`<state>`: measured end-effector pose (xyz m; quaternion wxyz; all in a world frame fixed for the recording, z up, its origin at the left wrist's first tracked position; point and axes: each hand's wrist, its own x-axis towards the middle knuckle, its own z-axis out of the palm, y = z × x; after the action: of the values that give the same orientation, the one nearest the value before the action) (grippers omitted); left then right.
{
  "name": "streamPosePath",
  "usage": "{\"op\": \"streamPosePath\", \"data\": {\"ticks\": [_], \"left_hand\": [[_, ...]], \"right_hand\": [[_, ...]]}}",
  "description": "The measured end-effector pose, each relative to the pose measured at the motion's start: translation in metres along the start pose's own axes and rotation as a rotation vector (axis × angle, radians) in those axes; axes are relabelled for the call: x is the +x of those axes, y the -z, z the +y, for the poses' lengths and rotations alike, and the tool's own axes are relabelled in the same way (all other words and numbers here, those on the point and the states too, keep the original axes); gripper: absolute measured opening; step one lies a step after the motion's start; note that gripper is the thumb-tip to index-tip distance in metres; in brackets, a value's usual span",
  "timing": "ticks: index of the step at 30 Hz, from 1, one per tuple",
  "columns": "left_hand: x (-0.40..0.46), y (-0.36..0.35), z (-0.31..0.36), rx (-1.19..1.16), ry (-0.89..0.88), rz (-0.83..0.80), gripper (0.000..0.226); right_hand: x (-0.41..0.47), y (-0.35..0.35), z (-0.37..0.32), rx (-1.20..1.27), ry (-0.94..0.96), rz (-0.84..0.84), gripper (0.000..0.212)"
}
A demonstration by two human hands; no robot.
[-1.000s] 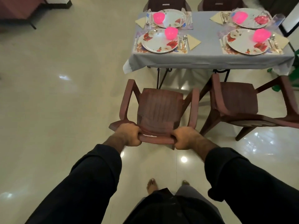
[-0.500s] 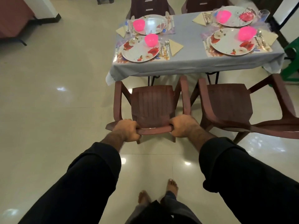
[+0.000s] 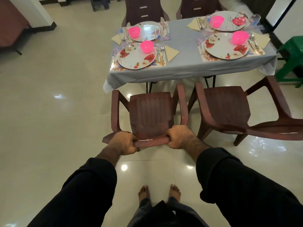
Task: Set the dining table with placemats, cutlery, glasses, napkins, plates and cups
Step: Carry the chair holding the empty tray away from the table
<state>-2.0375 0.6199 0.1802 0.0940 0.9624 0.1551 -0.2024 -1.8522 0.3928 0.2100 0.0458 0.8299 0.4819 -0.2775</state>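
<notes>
- The chair [image 3: 150, 115] is gripped by its top rail; the left hand [image 3: 124, 143] and right hand [image 3: 179, 136] are each curled tight around an end of the rail.
- A knock against the table [image 3: 183, 69] is the risk here: if the chair is pushed too far in, the hanging cloth could be caught by the armrests and dragged.
- The near plate [image 3: 136, 56] and pink cup [image 3: 147, 46] could then be shifted.
- The second chair [image 3: 229, 108] stands just beside and could be clipped.
- The place settings lie well apart from the fingers, up on the table.
</notes>
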Motion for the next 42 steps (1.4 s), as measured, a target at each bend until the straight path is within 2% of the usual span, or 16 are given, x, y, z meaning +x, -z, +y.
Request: {"op": "streamPosePath", "data": {"ticks": [7, 12, 22, 29, 32, 35, 37, 39, 42], "left_hand": [[-0.002, 0.003, -0.001, 0.039, -0.007, 0.007, 0.064], [-0.005, -0.002, -0.006, 0.071, -0.006, -0.029, 0.046], [0.005, -0.013, -0.016, 0.074, 0.0, -0.005, 0.051], [0.008, -0.023, -0.017, 0.056, 0.05, -0.04, 0.051], [0.006, -0.02, -0.013, 0.052, 0.075, -0.104, 0.05], [0.005, -0.01, -0.009, 0.032, 0.078, -0.171, 0.06], [0.003, -0.003, -0.008, 0.0, 0.067, -0.201, 0.082], [0.0, 0.005, -0.008, -0.097, 0.066, -0.284, 0.103], [0.007, 0.019, -0.007, -0.284, 0.037, -0.426, 0.111]], "right_hand": [[0.001, -0.004, -0.005, 0.052, -0.054, -0.01, 0.019], [-0.002, -0.008, -0.015, 0.049, -0.068, -0.002, 0.019], [0.001, -0.002, -0.016, 0.058, -0.083, -0.045, 0.021], [-0.001, -0.003, -0.018, 0.07, -0.093, -0.054, 0.023], [0.0, -0.003, -0.021, 0.085, -0.11, -0.068, 0.025], [0.0, -0.002, -0.021, 0.026, -0.11, -0.065, 0.03], [-0.002, -0.004, -0.02, -0.027, -0.118, -0.016, 0.037], [-0.007, -0.007, -0.018, -0.047, -0.126, 0.026, 0.046], [-0.025, -0.008, -0.01, 0.014, -0.158, 0.068, 0.068]]}}
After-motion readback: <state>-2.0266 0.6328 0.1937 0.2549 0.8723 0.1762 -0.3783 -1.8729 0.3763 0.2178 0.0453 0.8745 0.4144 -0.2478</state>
